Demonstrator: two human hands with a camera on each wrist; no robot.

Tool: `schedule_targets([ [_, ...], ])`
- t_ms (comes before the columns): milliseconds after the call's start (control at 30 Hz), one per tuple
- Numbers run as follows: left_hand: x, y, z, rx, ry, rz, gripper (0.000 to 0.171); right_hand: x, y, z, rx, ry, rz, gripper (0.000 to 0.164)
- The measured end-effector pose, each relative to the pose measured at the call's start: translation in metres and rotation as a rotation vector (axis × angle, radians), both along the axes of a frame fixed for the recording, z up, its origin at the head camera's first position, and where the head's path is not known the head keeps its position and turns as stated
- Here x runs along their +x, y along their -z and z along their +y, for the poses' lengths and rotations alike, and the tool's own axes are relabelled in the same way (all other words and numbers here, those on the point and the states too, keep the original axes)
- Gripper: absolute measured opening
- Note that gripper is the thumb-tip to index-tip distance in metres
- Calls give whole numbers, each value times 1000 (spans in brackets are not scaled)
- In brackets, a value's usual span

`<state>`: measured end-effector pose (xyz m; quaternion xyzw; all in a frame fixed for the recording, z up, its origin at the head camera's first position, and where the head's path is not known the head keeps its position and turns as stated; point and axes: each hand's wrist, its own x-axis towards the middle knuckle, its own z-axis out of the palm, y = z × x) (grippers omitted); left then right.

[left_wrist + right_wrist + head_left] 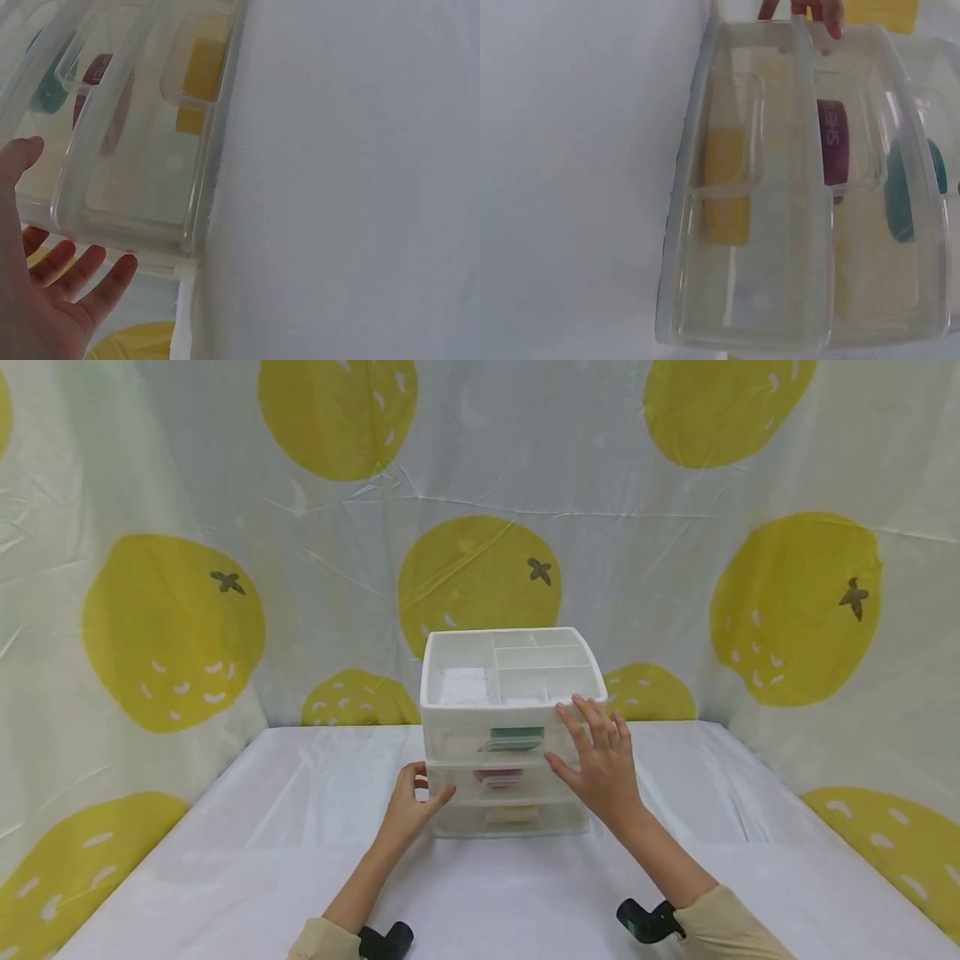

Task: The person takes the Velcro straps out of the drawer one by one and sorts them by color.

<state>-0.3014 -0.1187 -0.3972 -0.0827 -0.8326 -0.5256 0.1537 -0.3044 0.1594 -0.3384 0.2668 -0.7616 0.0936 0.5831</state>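
Note:
A white plastic drawer organizer [459, 735] stands on the table, with three translucent drawers stacked under a divided top tray [461, 681]. My left hand [408, 806] is at its left side, thumb over the front and fingers beside the side wall, loosely bent in the left wrist view. My right hand [603, 768] touches the upper right front with spread fingers. Through the drawer fronts show a teal item [900, 199] at the top, a maroon item [834, 142] with lettering in the middle and a yellow item [727, 187] at the bottom. All three drawers look closed.
The table [300, 810] is covered in a white cloth. Behind and at both sides hangs a pale curtain [600, 585] printed with big yellow fruit. A dark wrist camera [386, 941] sits on the left wrist, another camera [647, 921] on the right.

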Motion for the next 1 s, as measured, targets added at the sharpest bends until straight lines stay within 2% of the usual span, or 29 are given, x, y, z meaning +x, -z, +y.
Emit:
schedule_targets([
  [233, -2, 3, 0, 51, 21, 12, 51, -3, 0, -7, -11, 24, -4, 61],
  [433, -2, 3, -1, 53, 13, 23, 49, -2, -1, -12, -28, 52, -15, 61],
  [633, -4, 4, -1, 66, 13, 42, 46, -1, -1, -14, -35, 86, -56, 78],
  [1000, -6, 6, -2, 79, 13, 51, 46, -4, 3, -23, -101, 92, -24, 86],
])
